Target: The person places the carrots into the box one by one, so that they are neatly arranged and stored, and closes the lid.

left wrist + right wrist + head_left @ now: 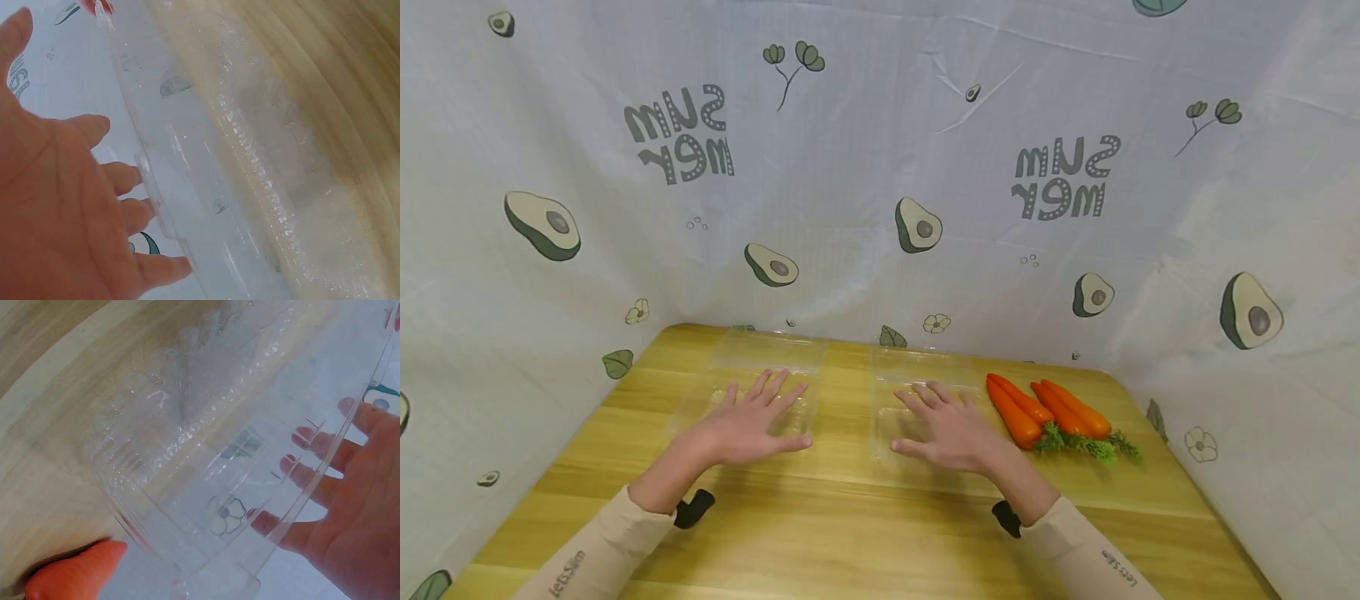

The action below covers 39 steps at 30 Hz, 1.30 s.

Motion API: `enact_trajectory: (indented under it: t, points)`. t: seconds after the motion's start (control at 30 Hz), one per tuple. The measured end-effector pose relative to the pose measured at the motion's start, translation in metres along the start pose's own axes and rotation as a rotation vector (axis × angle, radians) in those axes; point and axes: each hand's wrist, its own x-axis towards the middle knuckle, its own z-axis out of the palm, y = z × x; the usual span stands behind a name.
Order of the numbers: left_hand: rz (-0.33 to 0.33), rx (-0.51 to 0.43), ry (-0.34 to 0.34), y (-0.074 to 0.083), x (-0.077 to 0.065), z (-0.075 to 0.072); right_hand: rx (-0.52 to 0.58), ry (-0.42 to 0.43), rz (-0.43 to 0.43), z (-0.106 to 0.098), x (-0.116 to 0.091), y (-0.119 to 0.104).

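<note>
**Two flat hands on two clear boxes**

On the wooden bench (850,517), seen from the head camera, two clear plastic boxes sit side by side near the far edge. The left hand (748,425) lies flat on the left clear box (752,375), fingers straight and spread. The right hand (951,429) lies flat on the right clear box (917,383) the same way. Neither grip is closed around anything; both hands only rest on the plastic. Some toy carrots (1048,412) with green tops lie just beside the right box, toward the right edge of the bench. A cloth with avocado pictures (880,167) hangs behind and around the bench. Both boxes look empty, as far as the clear plastic lets me tell, and the carrots are all out on the bench. So I think the work is only at the start: nothing is packed, and everything is left to do.

From the left wrist camera, the left hand (69,206) is open, and its fingers (125,178) touch the rim of the left clear box (250,175). No carrot is inside.

From the right wrist camera, the right hand (356,512) shows through the right clear box (206,456), fingers straight. One of the carrots (78,572) pokes in at the bottom left corner, outside the box and very near it.
</note>
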Motion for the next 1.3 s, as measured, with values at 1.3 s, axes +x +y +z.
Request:
enact_trajectory:
  t: [1.3]
  points:
    - [-0.160,-0.002,0.316,-0.061,-0.035,-0.021,0.306,0.248,0.140,-0.009,-0.017,0.030]
